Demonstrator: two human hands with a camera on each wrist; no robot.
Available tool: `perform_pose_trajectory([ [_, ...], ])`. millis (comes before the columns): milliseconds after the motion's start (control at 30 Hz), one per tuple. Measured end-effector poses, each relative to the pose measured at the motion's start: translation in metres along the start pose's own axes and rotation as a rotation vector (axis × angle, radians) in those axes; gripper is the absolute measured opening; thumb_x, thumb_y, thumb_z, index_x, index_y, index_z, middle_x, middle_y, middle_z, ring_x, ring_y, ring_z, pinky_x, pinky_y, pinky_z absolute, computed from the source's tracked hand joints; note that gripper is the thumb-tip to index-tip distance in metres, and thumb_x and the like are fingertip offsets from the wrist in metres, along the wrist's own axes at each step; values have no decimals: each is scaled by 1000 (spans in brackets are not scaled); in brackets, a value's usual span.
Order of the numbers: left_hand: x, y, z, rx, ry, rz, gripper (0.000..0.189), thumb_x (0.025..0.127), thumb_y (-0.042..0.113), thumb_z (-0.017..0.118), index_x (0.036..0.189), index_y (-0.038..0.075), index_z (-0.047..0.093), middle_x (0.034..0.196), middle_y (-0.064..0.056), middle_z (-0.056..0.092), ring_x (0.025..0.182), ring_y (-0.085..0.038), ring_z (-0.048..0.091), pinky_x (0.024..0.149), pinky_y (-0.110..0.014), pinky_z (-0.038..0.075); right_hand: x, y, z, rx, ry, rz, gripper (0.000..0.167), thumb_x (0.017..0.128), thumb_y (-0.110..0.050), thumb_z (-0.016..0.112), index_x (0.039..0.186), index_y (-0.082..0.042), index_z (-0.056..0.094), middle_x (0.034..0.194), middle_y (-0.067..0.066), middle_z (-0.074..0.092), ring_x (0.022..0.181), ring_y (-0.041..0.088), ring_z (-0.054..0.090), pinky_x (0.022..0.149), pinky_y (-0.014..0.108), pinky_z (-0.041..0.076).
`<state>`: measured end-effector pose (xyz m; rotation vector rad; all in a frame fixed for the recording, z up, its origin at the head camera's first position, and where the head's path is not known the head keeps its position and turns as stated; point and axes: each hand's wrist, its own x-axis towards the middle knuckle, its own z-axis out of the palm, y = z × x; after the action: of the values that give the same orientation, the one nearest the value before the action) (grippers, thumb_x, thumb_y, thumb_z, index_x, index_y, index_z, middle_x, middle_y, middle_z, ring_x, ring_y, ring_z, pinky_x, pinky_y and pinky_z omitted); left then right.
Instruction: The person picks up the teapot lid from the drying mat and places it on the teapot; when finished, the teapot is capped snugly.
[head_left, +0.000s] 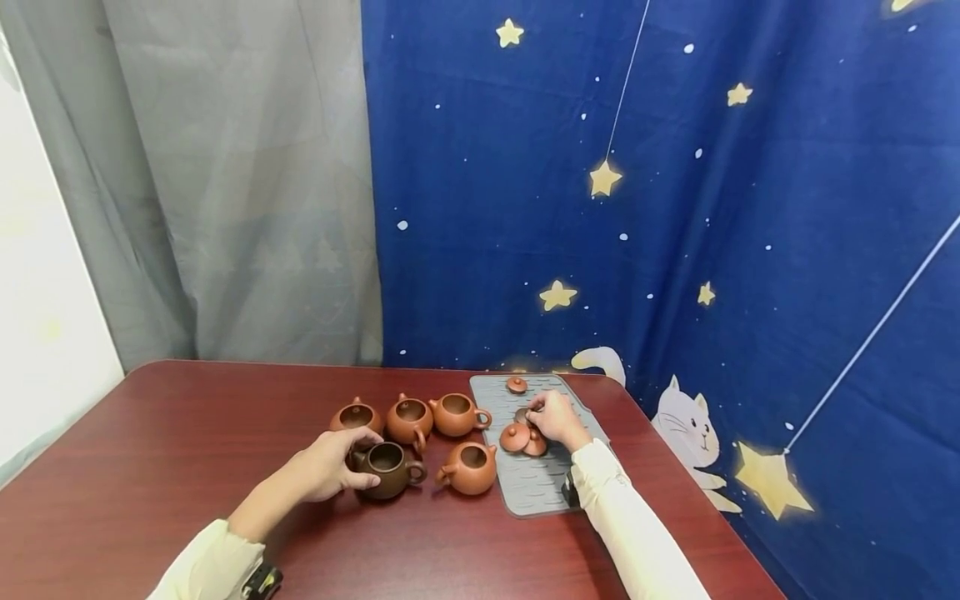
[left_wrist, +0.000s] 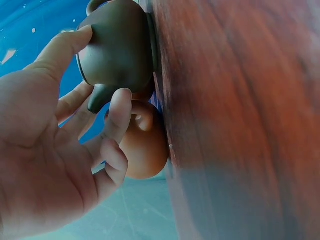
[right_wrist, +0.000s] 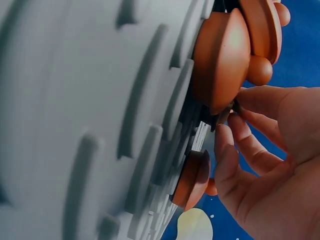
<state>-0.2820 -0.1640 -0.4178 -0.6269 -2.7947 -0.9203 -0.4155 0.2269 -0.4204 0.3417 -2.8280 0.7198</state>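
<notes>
A dark brown teapot (head_left: pixel 387 485) without a lid stands upright on the table. My left hand (head_left: pixel 327 467) holds it from the spout side, with the thumb (left_wrist: pixel 75 42) on its body and other fingers around the spout (left_wrist: pixel 101 97). Over on the grey mat, my right hand (head_left: pixel 557 418) pinches the knob of a dark brown lid (head_left: pixel 521 415). In the right wrist view that lid is mostly hidden behind an orange-brown lid (right_wrist: pixel 220 60). Two orange-brown lids, one round lid (head_left: pixel 513 437) and another (head_left: pixel 536 444) overlapping it, lie just nearer than the dark one.
Several lidless orange-brown teapots surround the dark one, including a back teapot (head_left: pixel 455 417) and a front teapot (head_left: pixel 472 475). The ridged grey mat (head_left: pixel 528 492) lies at the table's right. A single lid (head_left: pixel 516 385) sits near its far edge. Curtains (head_left: pixel 487 208) hang behind the table.
</notes>
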Motion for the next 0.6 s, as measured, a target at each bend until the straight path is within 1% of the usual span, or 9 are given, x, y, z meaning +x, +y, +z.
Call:
perform_pose_trajectory([
  [167,-1,-2,0,0,15,22,49,72,33,88,112,16,66,101,-1,69,97,-22,64,82,-45,49,1,-2,1,23,17,-7,6,86,-10,75,92,-7,77,85,1,72,87,21,67,81,41,52],
  [433,-3,-4,1,-5,8,-17,49,71,32,89,112,19,66,101,1,68,97,-19,64,81,-44,49,2,-1,4,36,41,-32,5,86,-9,76,91,-9,77,84,0,72,83,19,66,78,40,52],
  [600,-2,-3,3,-13,3,10,49,72,33,88,113,17,65,103,1,69,98,-20,64,81,-45,49,-2,-4,-1,73,95,-30,6,82,-7,78,87,-9,76,81,0,70,79,16,64,75,39,52],
])
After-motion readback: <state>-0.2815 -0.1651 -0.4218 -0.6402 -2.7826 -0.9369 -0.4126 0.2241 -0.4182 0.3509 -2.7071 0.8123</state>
